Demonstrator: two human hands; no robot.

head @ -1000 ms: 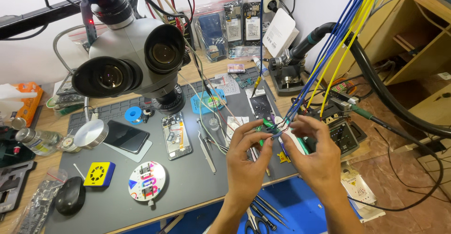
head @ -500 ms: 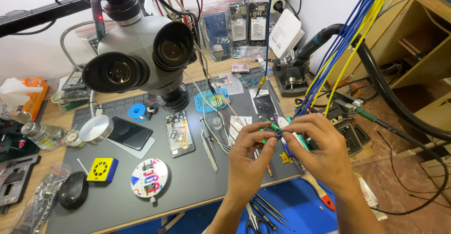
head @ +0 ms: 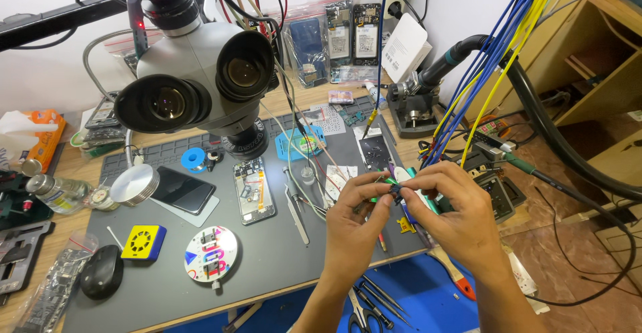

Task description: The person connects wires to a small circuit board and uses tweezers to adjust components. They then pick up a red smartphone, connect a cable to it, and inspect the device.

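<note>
My left hand (head: 356,225) and my right hand (head: 452,215) meet above the right part of the grey work mat (head: 267,253). Together their fingertips pinch a small dark part (head: 396,191) with a green handle or tool sticking out beside it. What exactly the part is stays hidden by my fingers. An opened phone (head: 254,190) with its board exposed lies on the mat to the left of my hands, under the stereo microscope (head: 200,85).
Tweezers (head: 296,206), a solder spool (head: 194,160), a black phone (head: 179,190), a yellow square box (head: 144,242) and a round disc (head: 210,254) lie on the mat. Blue and yellow cables (head: 481,72) hang at right. Scissors and tools (head: 371,306) lie near the front edge.
The view has shifted a little closer and to the left. My hands stay together on the small part, with only slight finger movement.
</note>
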